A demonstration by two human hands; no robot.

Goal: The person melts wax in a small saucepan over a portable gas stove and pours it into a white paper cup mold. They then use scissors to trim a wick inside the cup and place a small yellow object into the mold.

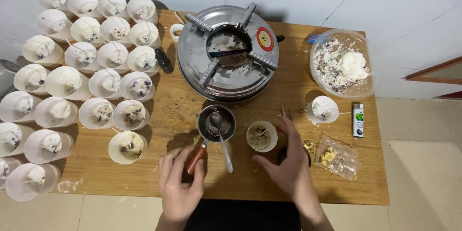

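My left hand (180, 183) lies at the table's front edge, fingers around the reddish-brown handle of a small metal pot (216, 123). A metal spoon (221, 139) rests in the pot, its handle sticking out toward me. My right hand (288, 163) hovers with fingers spread just right of a small white cup (262, 136) holding pale wax and dark flecks; it holds nothing. A dark round object lies partly hidden under this hand.
A round metal stove (228, 53) stands at the back centre of the wooden table (144, 173). Several filled white cups (86, 82) crowd the left side. A clear bowl (342, 63), another cup (322, 109), a lighter (357, 120) and a plastic bag (337, 156) lie right.
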